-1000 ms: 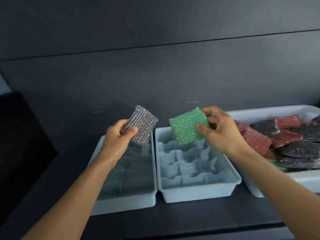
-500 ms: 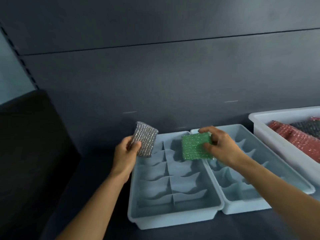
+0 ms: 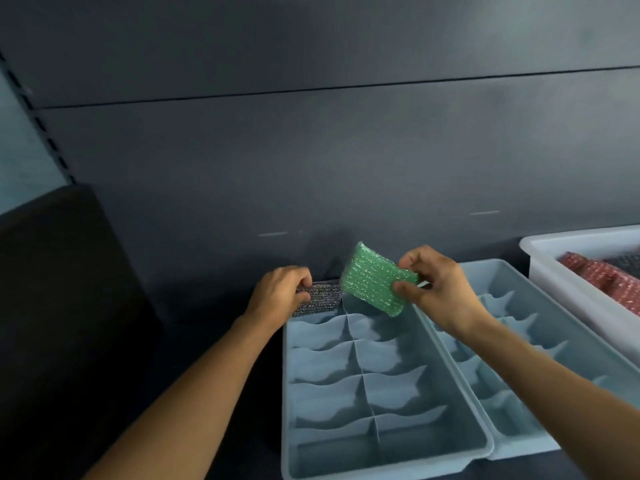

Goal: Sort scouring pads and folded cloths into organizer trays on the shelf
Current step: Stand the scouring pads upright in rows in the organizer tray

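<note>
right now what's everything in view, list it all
shelf: 1, dark, under everything
left tray: 1, light blue, centre of shelf
right tray: 1, light blue, right against left tray
bin: 1, white, far right, cut off by frame
red pads: several, red, in bin
dark pad: at least 1, dark grey, in bin
silver pad: 1, silver, at left tray's back-left cell
green pad: 1, green, in the air over left tray's back-right cell
left hand: 1, grips silver pad
right hand: 1, pinches green pad
</note>
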`<state>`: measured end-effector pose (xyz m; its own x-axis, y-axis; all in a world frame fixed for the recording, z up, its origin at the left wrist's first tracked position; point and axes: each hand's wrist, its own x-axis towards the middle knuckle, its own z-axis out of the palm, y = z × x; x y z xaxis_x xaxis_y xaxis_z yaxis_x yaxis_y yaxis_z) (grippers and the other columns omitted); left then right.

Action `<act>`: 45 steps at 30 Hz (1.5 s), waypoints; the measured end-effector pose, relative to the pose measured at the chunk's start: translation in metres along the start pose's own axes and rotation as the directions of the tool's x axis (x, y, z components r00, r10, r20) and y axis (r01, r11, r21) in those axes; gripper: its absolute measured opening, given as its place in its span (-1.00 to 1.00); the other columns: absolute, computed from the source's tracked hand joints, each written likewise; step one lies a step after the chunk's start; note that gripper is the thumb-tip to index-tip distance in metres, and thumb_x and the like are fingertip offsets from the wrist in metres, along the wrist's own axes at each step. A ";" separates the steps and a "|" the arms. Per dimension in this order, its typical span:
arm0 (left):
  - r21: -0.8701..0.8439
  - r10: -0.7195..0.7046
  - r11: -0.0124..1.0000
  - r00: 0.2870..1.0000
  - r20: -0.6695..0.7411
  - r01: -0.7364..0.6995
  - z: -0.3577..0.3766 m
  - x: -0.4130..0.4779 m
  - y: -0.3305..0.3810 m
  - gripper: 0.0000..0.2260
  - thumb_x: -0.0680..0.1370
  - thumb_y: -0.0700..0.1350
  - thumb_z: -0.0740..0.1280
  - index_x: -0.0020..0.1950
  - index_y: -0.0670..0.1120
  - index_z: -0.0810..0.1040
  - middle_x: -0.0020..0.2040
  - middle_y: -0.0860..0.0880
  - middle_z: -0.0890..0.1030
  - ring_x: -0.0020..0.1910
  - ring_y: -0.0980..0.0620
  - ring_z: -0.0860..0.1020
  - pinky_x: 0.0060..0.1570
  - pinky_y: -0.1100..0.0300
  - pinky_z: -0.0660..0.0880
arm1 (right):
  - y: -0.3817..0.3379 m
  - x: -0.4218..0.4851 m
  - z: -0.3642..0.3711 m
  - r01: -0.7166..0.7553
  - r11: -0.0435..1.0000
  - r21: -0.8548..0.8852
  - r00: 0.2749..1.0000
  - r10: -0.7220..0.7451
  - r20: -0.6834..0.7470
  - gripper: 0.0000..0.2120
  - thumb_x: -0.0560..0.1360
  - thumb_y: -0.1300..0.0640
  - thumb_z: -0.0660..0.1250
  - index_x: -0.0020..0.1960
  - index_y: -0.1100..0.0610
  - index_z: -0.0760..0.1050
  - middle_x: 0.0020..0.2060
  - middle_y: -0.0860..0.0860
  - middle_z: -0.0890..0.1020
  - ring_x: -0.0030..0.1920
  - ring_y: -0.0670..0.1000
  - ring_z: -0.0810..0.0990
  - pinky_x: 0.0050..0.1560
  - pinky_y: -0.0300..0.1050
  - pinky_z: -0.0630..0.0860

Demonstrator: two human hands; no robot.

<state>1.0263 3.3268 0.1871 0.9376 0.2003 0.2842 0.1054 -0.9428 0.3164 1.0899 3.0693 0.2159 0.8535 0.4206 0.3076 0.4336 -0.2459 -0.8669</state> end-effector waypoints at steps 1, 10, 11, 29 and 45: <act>-0.002 0.015 1.000 1.000 -0.002 -0.015 0.002 0.000 -0.002 -0.86 0.47 -0.15 0.48 0.00 -0.08 0.62 -0.04 -0.02 0.61 -0.04 -0.04 0.58 -0.05 0.10 0.48 | -0.002 0.003 0.006 0.007 1.000 0.008 1.000 -0.007 0.010 -0.75 0.40 0.33 0.47 -0.14 0.07 0.45 -0.29 0.00 0.63 -0.33 -0.04 0.49 -0.29 -0.17 0.49; -0.122 0.011 0.992 0.998 -0.061 -0.019 0.012 0.001 -0.033 -0.90 0.47 -0.40 0.35 -0.07 -0.29 0.63 -0.03 -0.14 0.62 -0.01 -0.12 0.54 0.05 0.06 0.46 | 0.004 0.030 0.071 -0.028 0.999 -0.045 0.995 0.032 0.092 -0.69 0.36 0.28 0.51 -0.24 -0.06 0.46 -0.20 -0.14 0.61 -0.05 -0.11 0.60 -0.02 -0.19 0.49; -0.210 -0.020 0.978 0.997 -0.068 0.006 0.013 -0.002 -0.037 -0.81 0.47 -0.43 0.31 -0.03 -0.26 0.67 -0.01 -0.11 0.65 0.01 -0.11 0.57 0.07 0.05 0.50 | 0.008 0.031 0.074 -0.038 0.996 -0.077 0.993 0.047 0.112 -0.69 0.37 0.29 0.50 -0.24 -0.06 0.46 -0.19 -0.15 0.61 -0.06 -0.11 0.59 -0.03 -0.20 0.48; -0.290 -0.121 0.953 0.988 -0.101 0.087 -0.008 -0.023 0.000 -0.59 0.53 -0.38 0.23 0.36 -0.13 0.53 0.29 -0.09 0.59 0.28 -0.04 0.54 0.30 0.19 0.39 | 0.000 0.023 0.070 0.301 0.779 -0.550 0.930 -0.111 0.351 -0.47 0.49 0.09 0.35 0.44 -0.03 0.34 0.35 0.02 0.34 0.32 0.08 0.31 0.29 -0.04 0.37; -0.625 0.362 0.738 0.931 0.052 -0.252 0.090 0.069 0.347 -0.75 0.57 -0.23 0.29 0.22 -0.12 0.61 0.04 -0.02 0.68 -0.02 0.09 0.63 0.12 0.22 0.51 | 0.084 -0.027 -0.292 -0.226 0.765 -0.603 0.973 0.146 -0.179 -0.86 0.43 0.16 0.36 -0.03 0.12 0.62 -0.09 0.02 0.69 -0.07 0.04 0.64 0.04 -0.05 0.56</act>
<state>1.1578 2.9895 0.2353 0.9280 -0.1692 0.3319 -0.3661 -0.5799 0.7278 1.1875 2.7821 0.2491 0.9454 0.2169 0.2431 0.3133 -0.8098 -0.4961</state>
